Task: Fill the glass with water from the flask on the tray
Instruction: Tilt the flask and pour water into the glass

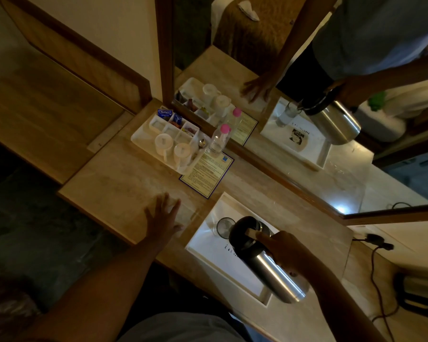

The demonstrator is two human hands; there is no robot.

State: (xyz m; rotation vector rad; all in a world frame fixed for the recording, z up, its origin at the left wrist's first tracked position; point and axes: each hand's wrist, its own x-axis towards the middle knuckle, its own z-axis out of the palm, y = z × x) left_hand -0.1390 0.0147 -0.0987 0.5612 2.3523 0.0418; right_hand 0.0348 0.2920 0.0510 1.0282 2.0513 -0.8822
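A steel flask (269,267) with a black top is tilted over the white tray (208,245), its spout end leaning toward the clear glass (224,227) that stands upright at the tray's far left. My right hand (284,250) grips the flask by its handle just behind the black top. My left hand (162,217) lies flat on the marble counter, fingers spread, to the left of the tray. Whether water flows is not visible from here; the mirror shows the flask's mouth right at the glass rim.
A white tea tray (143,139) with two cups, sachets and a spoon sits at the far left by the mirror (307,95). A pink-capped bottle (219,139) and a printed card (206,172) stand beside it. A kettle (418,292) with its cord sits at the right.
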